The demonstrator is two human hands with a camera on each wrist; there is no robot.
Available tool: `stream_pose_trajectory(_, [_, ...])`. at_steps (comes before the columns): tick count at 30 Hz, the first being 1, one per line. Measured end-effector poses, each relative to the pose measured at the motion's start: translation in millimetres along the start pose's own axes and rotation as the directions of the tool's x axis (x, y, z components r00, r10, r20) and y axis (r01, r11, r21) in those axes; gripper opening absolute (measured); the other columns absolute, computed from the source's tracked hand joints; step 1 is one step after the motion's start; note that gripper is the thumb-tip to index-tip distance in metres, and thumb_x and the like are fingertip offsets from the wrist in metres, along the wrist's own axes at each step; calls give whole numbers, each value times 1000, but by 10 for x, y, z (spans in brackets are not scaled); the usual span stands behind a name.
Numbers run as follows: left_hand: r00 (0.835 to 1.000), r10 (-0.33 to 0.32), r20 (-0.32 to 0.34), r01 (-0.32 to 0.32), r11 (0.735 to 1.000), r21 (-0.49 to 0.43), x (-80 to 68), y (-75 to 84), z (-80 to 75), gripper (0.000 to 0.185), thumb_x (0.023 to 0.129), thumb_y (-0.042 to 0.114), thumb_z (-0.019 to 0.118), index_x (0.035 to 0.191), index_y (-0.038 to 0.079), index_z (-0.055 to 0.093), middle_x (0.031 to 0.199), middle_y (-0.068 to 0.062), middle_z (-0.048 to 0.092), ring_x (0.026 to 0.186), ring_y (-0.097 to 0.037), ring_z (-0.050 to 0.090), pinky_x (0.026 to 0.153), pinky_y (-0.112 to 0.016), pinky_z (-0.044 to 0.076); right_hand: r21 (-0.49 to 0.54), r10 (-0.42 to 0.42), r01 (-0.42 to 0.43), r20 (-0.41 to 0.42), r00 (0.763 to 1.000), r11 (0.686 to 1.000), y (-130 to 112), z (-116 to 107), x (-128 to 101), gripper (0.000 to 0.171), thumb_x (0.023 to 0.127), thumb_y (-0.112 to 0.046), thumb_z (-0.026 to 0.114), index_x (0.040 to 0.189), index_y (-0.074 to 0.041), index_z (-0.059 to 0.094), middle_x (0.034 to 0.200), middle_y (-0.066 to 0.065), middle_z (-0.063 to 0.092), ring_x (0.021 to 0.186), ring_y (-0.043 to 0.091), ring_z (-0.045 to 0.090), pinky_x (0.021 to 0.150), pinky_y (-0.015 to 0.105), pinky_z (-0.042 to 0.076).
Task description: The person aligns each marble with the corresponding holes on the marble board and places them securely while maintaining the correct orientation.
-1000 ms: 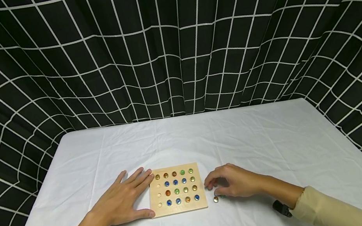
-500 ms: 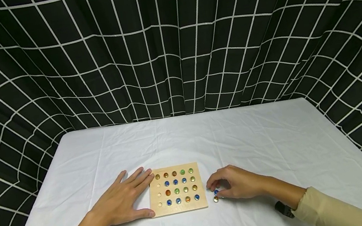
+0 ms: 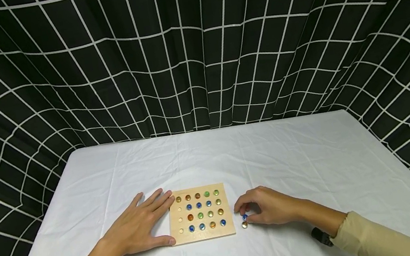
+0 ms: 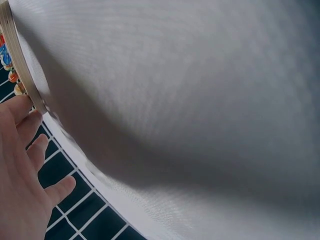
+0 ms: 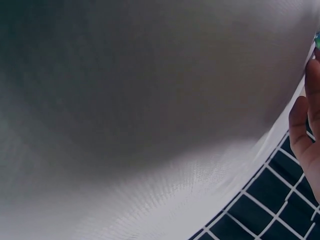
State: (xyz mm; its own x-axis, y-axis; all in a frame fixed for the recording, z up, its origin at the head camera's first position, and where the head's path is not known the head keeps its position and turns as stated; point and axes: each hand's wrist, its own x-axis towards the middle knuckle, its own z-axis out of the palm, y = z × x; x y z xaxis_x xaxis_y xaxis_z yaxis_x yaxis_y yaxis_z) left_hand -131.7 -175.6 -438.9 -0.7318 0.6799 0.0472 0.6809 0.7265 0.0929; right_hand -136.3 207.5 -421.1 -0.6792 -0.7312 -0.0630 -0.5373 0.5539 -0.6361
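Note:
In the head view, a pale wooden board (image 3: 199,235) carries rows of coloured glass marbles (image 3: 199,205). Bare round hollows (image 3: 180,220) show in its left column. My left hand (image 3: 140,225) lies spread at the board's left side, fingertips on its upper left corner and thumb at the lower left. Right of the board, my right hand (image 3: 267,205) has its fingers curled, with a blue marble (image 3: 245,217) at the thumb tip, below the fingers. A gold marble (image 3: 244,225) lies on the cloth just below. The right wrist view catches a green marble (image 5: 317,41) by the fingertips.
A white cloth (image 3: 273,153) with light creases covers the table. Black curtain (image 3: 194,58) with a white grid surrounds the back and sides. In the left wrist view the board's edge (image 4: 20,60) stands at the upper left.
My right hand has shifted slightly to the right, and the blue marble has come into sight at its thumb. The green marble beside the thumb is now hidden in the head view. My left hand stays put.

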Motion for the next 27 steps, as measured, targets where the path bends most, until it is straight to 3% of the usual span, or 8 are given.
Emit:
stream_pose_trajectory(15, [1000, 5, 8, -5, 1000, -7, 12, -5, -5, 100, 82, 84, 46, 154, 15, 40, 159, -4, 36, 147, -28, 31, 113, -64, 25, 10, -5, 5, 11, 1000, 1000, 0, 8, 33, 28, 85, -6, 77, 111, -15, 72, 99, -13, 68, 92, 3, 62, 87, 26, 52])
stream_pose_trajectory(27, [1000, -3, 6, 3, 1000, -12, 6, -7, 2, 101, 81, 84, 46, 154, 15, 39, 159, -3, 36, 147, -27, 31, 113, -64, 24, -5, -42, 42, -38, 998, 999, -89, -9, 160, 28, 86, -3, 75, 113, -12, 72, 98, -8, 70, 90, 7, 63, 85, 27, 53])
